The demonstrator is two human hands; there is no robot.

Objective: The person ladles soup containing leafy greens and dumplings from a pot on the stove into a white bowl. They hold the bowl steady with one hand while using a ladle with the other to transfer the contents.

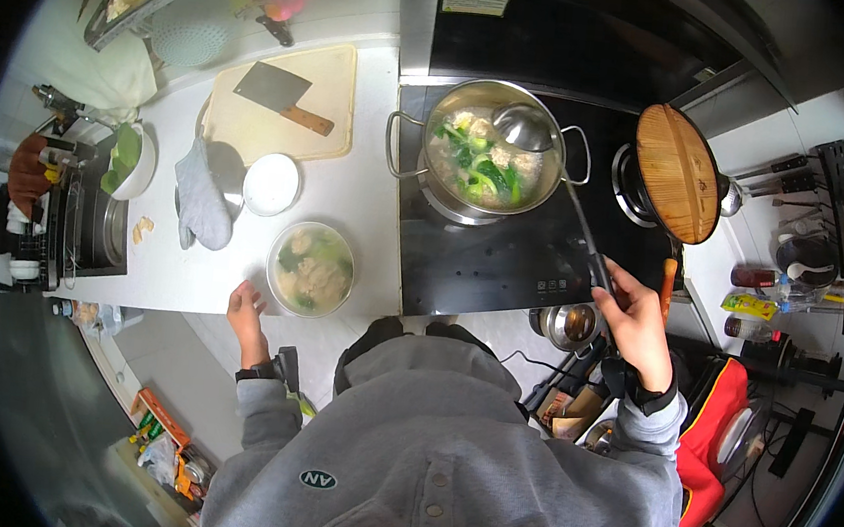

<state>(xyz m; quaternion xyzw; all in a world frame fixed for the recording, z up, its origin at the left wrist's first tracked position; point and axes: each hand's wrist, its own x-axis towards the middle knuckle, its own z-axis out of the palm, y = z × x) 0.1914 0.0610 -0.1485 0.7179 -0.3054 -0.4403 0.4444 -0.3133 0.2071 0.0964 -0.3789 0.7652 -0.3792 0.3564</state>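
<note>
My right hand (pixel 634 321) grips the black handle of a metal ladle (pixel 522 127). The ladle's bowl is inside a two-handled steel pot (pixel 488 208), at its upper right. Leafy greens (pixel 486 173) and pale meat pieces sit in broth in that pot, which stands on the left burner of a black glass cooktop (pixel 482 269). Near the counter's front edge, a round bowl (pixel 311 270) holds similar soup with meat and greens. My left hand (pixel 246 316) is just left of this bowl, holding nothing, fingers loosely apart; whether it touches the counter edge is hard to tell.
A cleaver (pixel 286 97) lies on a cutting board (pixel 253 128) at the back of the white counter. Nearer are a small white dish (pixel 271 185) and a grey oven mitt (pixel 203 195). A wooden-lidded wok (pixel 677 173) occupies the right burner. The sink (pixel 97 228) is far left.
</note>
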